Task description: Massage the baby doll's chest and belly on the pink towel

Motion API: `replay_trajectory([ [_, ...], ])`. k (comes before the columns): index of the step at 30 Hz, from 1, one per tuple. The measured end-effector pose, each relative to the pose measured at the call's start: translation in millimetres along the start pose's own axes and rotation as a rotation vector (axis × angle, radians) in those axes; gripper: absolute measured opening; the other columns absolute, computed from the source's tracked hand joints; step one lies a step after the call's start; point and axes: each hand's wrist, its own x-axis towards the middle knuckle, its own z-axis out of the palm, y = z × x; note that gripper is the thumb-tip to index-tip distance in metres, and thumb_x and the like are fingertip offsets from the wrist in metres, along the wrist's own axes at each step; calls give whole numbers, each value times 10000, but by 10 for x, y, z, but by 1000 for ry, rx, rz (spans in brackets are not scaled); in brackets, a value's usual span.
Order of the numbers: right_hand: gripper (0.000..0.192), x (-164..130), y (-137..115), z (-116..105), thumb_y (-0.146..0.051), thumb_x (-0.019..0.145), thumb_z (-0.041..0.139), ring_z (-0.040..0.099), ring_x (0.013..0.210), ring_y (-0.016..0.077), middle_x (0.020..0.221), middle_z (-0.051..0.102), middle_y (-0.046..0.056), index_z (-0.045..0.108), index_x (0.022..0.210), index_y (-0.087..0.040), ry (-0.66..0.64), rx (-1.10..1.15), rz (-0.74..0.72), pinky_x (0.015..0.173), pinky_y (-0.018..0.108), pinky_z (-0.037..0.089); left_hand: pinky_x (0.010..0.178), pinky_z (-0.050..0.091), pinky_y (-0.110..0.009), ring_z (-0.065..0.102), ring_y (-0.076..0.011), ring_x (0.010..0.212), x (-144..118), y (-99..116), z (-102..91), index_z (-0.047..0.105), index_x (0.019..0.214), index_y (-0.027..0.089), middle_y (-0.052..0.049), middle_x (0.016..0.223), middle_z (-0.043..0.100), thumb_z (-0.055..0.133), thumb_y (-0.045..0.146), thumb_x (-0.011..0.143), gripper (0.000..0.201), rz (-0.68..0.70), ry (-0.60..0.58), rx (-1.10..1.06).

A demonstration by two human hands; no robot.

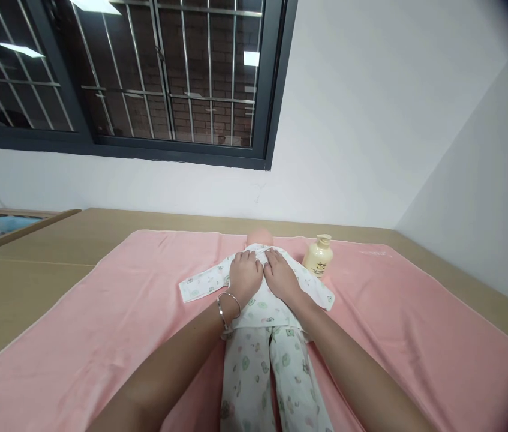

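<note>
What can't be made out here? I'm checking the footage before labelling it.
Head view:
- Doll's chest fastening: covered by left hand and right hand.
- Doll face: hidden behind its collar.
- Bottle label: too small to read.
- Doll's feet: cut off by the bottom edge.

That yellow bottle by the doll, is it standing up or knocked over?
Upright: the yellow bottle stands on the pink towel, pump at top.

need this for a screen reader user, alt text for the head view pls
Both hands, left hand and right hand, rest flat on the chest of a baby doll in printed pyjamas, lying on a pink towel. A cream pump bottle stands beside it.
</note>
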Motion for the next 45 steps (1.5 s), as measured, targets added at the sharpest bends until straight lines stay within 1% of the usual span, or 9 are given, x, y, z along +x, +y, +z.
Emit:
replay_trajectory([
  [5,506,0,18,6,-206,943,299,345,1401,257,1469,431,185,458,1391,-34,-24,13,4,1169,423,274,973,434,-370,543,-236,1134,-15,14,-12,632,1113,161,-100,1148,659,380,168,925,314,83,5,34],
  [9,512,-1,39,17,-214,945,298,325,1413,257,1487,408,180,451,1402,-42,-29,14,10,1168,429,277,947,449,-370,560,-241,1078,-38,51,-38,654,1036,169,-92,1080,674,389,181,921,289,10,8,32],
  [12,510,2,38,14,-214,949,294,333,1409,256,1488,408,177,455,1404,-51,-29,2,3,1160,437,287,950,452,-367,554,-239,1083,-37,49,-30,645,1077,172,-89,1100,672,391,193,917,301,-40,19,-9],
  [17,484,-6,-15,-25,-186,947,305,400,1365,244,1435,483,162,502,1371,-58,-13,-56,-41,1149,410,299,1023,415,-386,543,-243,1157,7,-12,23,623,1158,144,-106,1158,665,392,205,907,347,-10,9,-58],
  [23,347,-73,-162,-113,-183,940,379,566,1187,222,1220,651,131,665,1130,-130,47,-116,-3,1033,322,401,1068,382,-399,536,-245,1199,40,-74,66,581,1247,137,-109,1257,635,394,241,911,398,-33,-19,-93],
  [28,296,-107,-230,-151,-186,949,382,621,1028,209,999,702,100,676,917,-173,24,-165,-13,924,290,440,1098,347,-431,496,-258,1266,40,-86,49,561,1276,134,-127,1345,581,400,245,923,404,26,-55,-38],
  [34,336,-44,-133,-139,-173,956,361,536,1207,199,1228,641,114,631,1153,-138,23,-62,-42,1062,291,352,990,445,-369,577,-245,1142,18,31,-69,654,1105,128,-129,1174,665,371,222,931,345,4,-66,39],
  [40,303,76,21,-134,-230,976,326,574,1086,193,1103,663,96,611,1054,-160,-18,41,-6,958,286,411,813,509,-325,624,-242,1024,-61,186,-169,696,924,130,-127,992,686,362,232,943,350,-11,-145,136],
  [45,322,76,39,-127,-205,955,356,515,1222,191,1254,617,116,593,1165,-147,-37,85,-16,1044,299,361,857,505,-327,614,-242,1066,-66,208,-222,686,968,123,-134,1049,681,357,226,949,346,-13,-171,148],
])
